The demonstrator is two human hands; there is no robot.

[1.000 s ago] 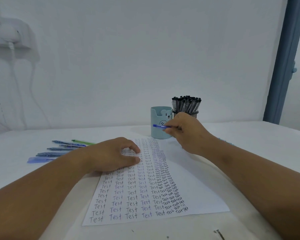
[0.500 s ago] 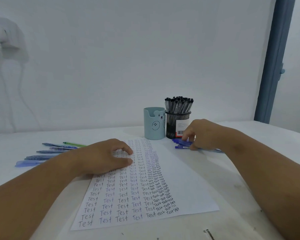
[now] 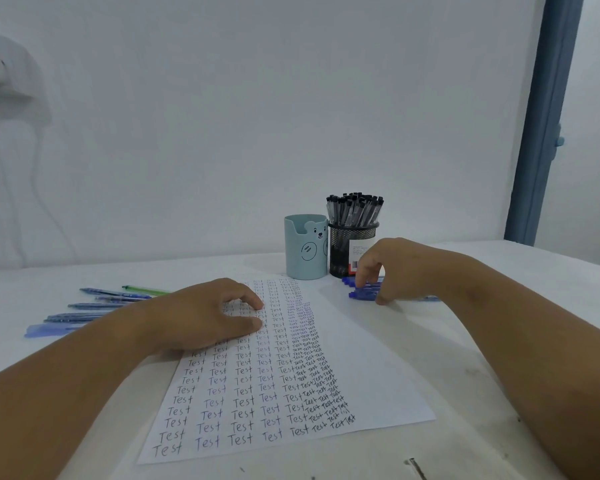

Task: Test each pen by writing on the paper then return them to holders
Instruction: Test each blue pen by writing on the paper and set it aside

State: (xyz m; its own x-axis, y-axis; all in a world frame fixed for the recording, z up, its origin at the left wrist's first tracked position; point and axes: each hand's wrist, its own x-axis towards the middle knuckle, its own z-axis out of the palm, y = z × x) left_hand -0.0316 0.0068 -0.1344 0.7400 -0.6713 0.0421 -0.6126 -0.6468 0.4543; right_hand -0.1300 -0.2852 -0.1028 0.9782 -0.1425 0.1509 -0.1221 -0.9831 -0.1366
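A white paper [image 3: 378,375] filled with rows of the word "Test" lies in the middle of the table. My left hand [image 3: 205,313] rests on its upper left part, fingers loosely bent, holding it flat. My right hand [image 3: 395,265] is lowered over a small pile of blue pens [image 3: 362,294] lying right of the paper, with finger and thumb pinching one of them on the table. Behind the paper stand a light-blue bear holder [image 3: 305,251] and a black mesh holder [image 3: 343,251] packed with black-capped pens [image 3: 355,209]. Several blue pens [image 3: 94,306] and a green pen [image 3: 146,290] lie at the left.
The table [image 3: 499,341] runs back to a white wall. A blue door frame [image 3: 541,133] stands at the far right. A white wall device [image 3: 0,81] with hanging cords is at the upper left. A small metal object [image 3: 414,467] lies near the front edge.
My right hand carried a blue pen from in front of the bear holder rightward and down to the pile beside the mesh holder. My left hand stayed on the paper.
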